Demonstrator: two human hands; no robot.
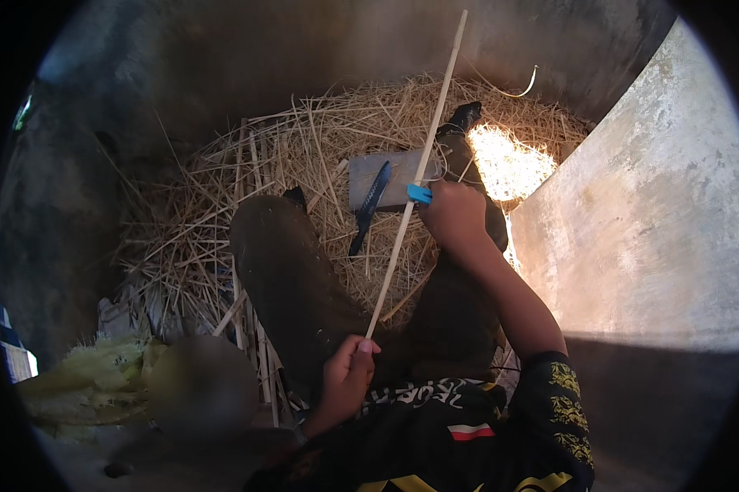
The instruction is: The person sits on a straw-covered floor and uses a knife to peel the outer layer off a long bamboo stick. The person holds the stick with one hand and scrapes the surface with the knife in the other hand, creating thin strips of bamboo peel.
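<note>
Pale yellow is shown by the stick [398, 234], bright blue by the tool [419, 194]. The straw [308, 139] is coloured tan. The black shirt [418, 443] is patterned with gold motifs [568, 410], white lettering [422, 395] and a red-and-white patch [472, 431].

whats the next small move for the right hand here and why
Probably a short slide of the blue tool along the pale strip: the right hand holds the tool at about the strip's middle, the left hand grips its near end, and bare length shows on both sides of the tool.
</note>
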